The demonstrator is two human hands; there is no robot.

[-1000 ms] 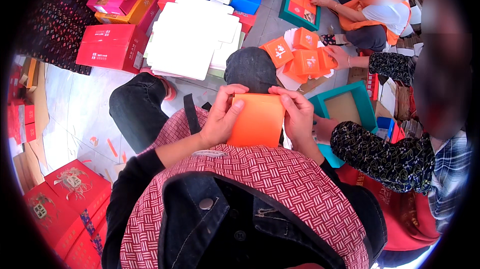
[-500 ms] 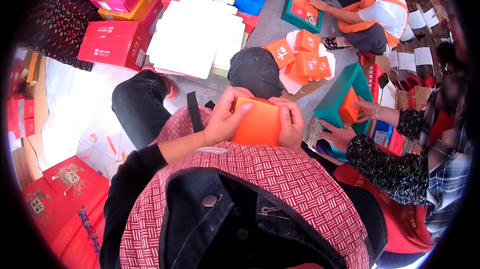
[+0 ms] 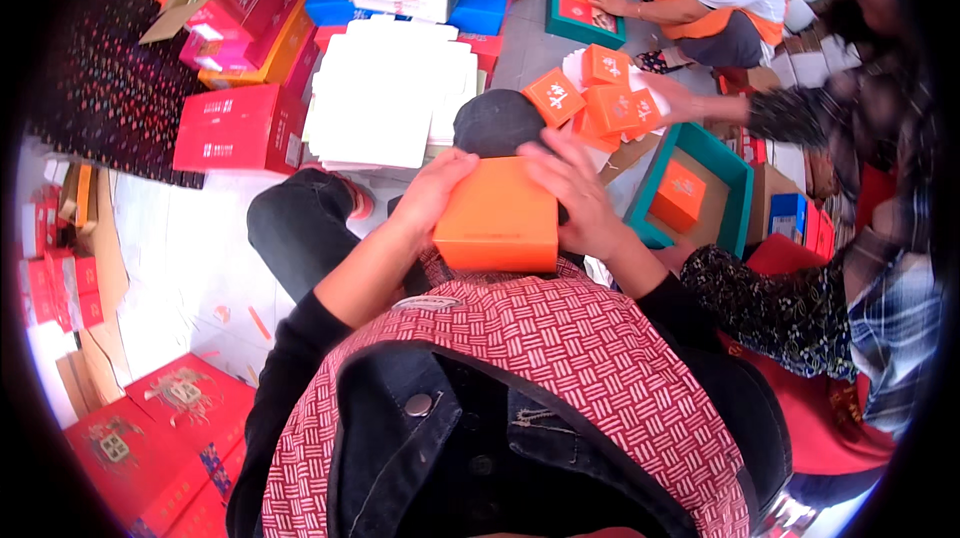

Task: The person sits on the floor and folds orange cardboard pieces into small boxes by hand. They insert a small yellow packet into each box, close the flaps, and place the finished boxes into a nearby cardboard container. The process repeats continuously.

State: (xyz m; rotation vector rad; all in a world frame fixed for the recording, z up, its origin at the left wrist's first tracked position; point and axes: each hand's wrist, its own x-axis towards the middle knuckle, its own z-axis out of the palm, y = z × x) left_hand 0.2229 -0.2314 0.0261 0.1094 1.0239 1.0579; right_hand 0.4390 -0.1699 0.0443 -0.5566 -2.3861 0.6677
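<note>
An orange cardboard box (image 3: 497,228) is in front of my body, over my lap. My left hand (image 3: 432,193) grips its left side, the thumb along the upper edge. My right hand (image 3: 578,193) is at the box's far right corner, fingers stretched out and slightly blurred. Beyond it, several small orange boxes (image 3: 610,108) with white marks lie piled on white sheets. At my right, a teal tray-like box (image 3: 738,183) has one orange box (image 3: 680,195) inside.
A co-worker's hand (image 3: 672,98) reaches to the orange pile from the right. Farther off, another person's hand (image 3: 605,3) is at a teal box (image 3: 560,23). White sheets (image 3: 380,98) are stacked ahead; red cartons (image 3: 240,128) stand left, flat red boxes (image 3: 130,438) near left.
The orange box has tilted, so its near side shows. My right hand has shifted from gripping its edge to stretched fingers. The co-worker's hand has left the teal box for the pile.
</note>
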